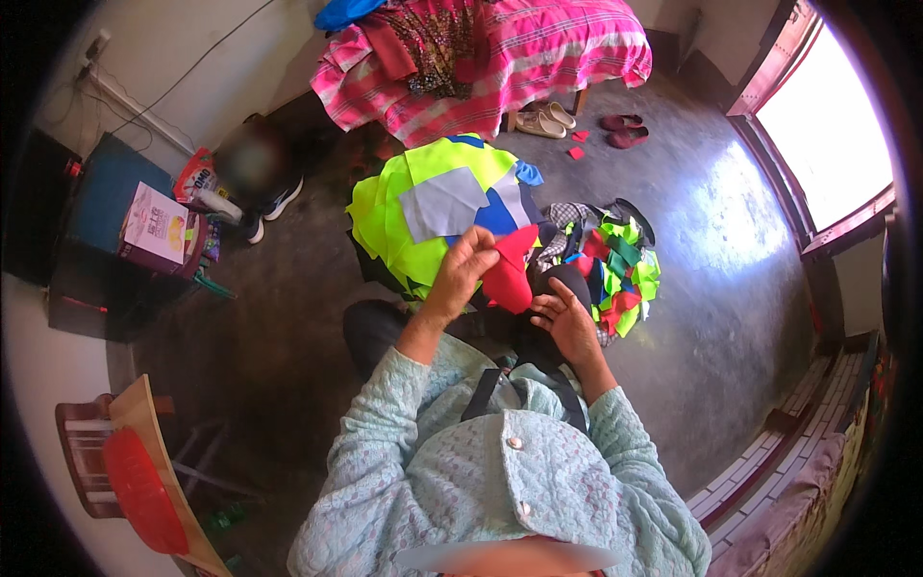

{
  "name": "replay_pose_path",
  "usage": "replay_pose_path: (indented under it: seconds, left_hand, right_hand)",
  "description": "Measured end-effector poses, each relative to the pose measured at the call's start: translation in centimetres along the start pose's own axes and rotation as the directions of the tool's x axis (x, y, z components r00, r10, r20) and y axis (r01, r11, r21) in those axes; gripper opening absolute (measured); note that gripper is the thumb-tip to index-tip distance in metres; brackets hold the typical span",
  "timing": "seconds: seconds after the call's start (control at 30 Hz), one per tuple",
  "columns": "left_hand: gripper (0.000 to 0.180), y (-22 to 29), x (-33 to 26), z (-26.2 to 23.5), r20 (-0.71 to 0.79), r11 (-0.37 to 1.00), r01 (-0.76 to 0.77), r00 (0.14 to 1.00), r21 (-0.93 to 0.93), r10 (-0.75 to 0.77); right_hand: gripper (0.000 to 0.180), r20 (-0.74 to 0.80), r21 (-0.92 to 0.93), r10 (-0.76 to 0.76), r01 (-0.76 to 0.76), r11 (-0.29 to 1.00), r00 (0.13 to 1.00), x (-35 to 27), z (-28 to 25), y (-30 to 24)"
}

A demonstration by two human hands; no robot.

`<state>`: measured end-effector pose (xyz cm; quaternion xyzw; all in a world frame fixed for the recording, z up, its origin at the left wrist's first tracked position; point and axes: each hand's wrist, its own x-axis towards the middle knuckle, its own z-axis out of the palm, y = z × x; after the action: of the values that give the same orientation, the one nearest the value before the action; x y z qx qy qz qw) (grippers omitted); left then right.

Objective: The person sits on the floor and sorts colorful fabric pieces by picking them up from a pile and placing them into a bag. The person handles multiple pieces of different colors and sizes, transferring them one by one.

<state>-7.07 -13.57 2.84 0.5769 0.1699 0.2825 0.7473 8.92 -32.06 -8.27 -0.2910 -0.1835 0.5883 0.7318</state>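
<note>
My left hand (462,270) is raised and pinches the upper edge of a red piece of cloth (510,271), which hangs down over my lap. My right hand (566,320) sits lower, beside the cloth's lower right corner, fingers curled and touching it. Just beyond the hands a stack of neon yellow-green cloth pieces (404,216) with grey and blue pieces on top lies on the floor. To the right of it lies a heap of small mixed scraps (615,269) in green, red and black.
A bed with a pink striped cover (538,48) stands at the back, shoes (543,121) and red slippers (623,130) beside it. A dark stand with a box (154,229) is at left. A red basin (142,492) rests on a wooden chair at lower left. A bright doorway (827,125) is at right.
</note>
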Motion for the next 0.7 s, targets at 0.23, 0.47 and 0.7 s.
replay_pose_path:
  seconds: [0.23, 0.47, 0.7]
  left_hand:
    - [0.014, -0.4, 1.5, -9.0, -0.247, 0.994, 0.087, 0.967, 0.071, -0.067]
    - [0.008, -4.0, 1.4, -12.4, -0.456, 0.97, 0.014, 0.884, 0.243, 0.102]
    - [0.014, -2.7, 1.7, -10.9, -0.54, 0.683, 0.218, 0.787, 0.697, 0.299]
  right_hand:
    - [0.056, 0.001, 0.009, -0.003, 0.003, 1.0, 1.0, -0.2, -0.4, 0.2]
    - [0.053, 0.012, 0.009, -0.004, 0.004, 1.0, 1.0, -0.2, -0.4, 0.3]
    - [0.051, 0.0, 0.007, -0.007, 0.007, 1.0, 1.0, -0.3, -0.7, 0.1]
